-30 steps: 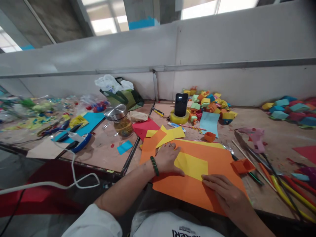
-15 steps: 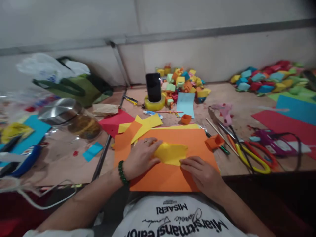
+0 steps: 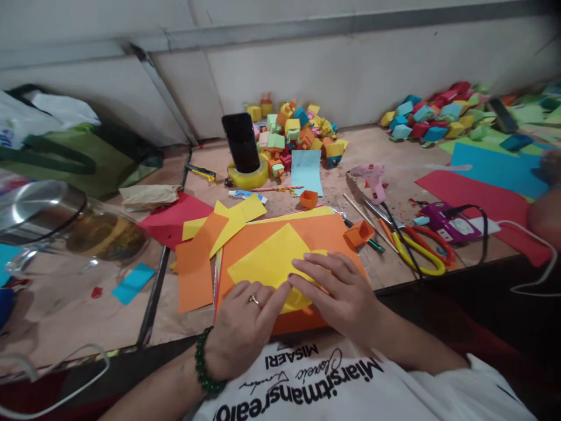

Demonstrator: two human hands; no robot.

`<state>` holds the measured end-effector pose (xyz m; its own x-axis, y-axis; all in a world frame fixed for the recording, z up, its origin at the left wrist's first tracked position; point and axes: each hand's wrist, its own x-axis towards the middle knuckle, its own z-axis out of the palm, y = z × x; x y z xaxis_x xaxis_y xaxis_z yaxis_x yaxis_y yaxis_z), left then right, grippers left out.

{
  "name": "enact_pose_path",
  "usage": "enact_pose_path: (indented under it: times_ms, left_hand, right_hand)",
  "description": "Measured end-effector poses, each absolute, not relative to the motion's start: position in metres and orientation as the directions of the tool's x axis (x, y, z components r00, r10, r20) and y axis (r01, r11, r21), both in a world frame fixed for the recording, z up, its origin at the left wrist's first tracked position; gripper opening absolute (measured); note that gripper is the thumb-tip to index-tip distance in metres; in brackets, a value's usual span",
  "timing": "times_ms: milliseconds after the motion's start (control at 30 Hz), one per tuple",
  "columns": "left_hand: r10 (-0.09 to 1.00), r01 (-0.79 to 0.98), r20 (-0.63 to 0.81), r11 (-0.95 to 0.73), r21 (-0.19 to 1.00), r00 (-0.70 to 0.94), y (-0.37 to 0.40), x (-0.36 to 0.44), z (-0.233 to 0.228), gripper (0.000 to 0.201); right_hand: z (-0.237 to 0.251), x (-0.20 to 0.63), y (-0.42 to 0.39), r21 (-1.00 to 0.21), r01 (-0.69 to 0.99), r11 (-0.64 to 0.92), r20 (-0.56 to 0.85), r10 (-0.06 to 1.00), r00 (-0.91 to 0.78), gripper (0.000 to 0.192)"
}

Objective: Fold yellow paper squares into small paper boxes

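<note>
Your left hand (image 3: 245,316) and right hand (image 3: 339,286) rest on the yellow paper sheet (image 3: 267,254) at lower centre, atop orange paper (image 3: 324,230); whether either pinches it, I cannot tell. Likely light, easily creased: hold its edges.

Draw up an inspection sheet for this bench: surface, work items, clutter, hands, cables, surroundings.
Surface: table stained, with scraps; a dark seam runs left of the papers.
Work items: yellow paper lies on an orange sheet, its near part curled up.
Clutter: glue gun, scissors, lidded jar, two heaps of paper cubes, phone propped on a tape roll.
Hands: left hand and right hand both at the yellow paper; exact grip unclear.
Cables: black cord from the glue gun crosses the scissors; white cable beyond the purple power strip.
Surroundings: pale wall behind; apparently another person's arm, blurred, at right.
</note>
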<state>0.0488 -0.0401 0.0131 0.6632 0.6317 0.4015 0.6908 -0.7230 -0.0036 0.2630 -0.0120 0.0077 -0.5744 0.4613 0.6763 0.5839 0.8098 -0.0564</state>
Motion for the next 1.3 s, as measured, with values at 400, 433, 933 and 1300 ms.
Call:
enact_pose_path:
  times_ms: [400,433,933,1300]
  left_hand:
    - [0.733,0.745,0.212,-0.666,0.035,0.646,-0.03,0.01,-0.012,0.035]
    - [0.735,0.745,0.21,-0.666,0.04,0.645,-0.031,0.01,-0.013,0.034]
    - [0.912,0.906,0.209,-0.388,0.17,0.352,-0.028,0.014,-0.017,0.029]
    - [0.769,0.79,0.229,-0.613,0.003,0.596,-0.029,0.033,-0.021,0.054]
  right_hand:
    - [-0.034,0.278,-0.014,-0.298,0.49,0.819,0.615,0.557,-0.557,0.03]
    - [-0.036,0.279,-0.014,-0.303,0.501,0.811,0.593,0.572,-0.567,0.033]
    - [-0.042,0.299,0.007,-0.499,0.683,0.533,0.311,0.846,-0.433,0.034]
    - [-0.029,0.278,0.011,-0.066,0.485,0.872,0.375,0.472,-0.798,0.023]
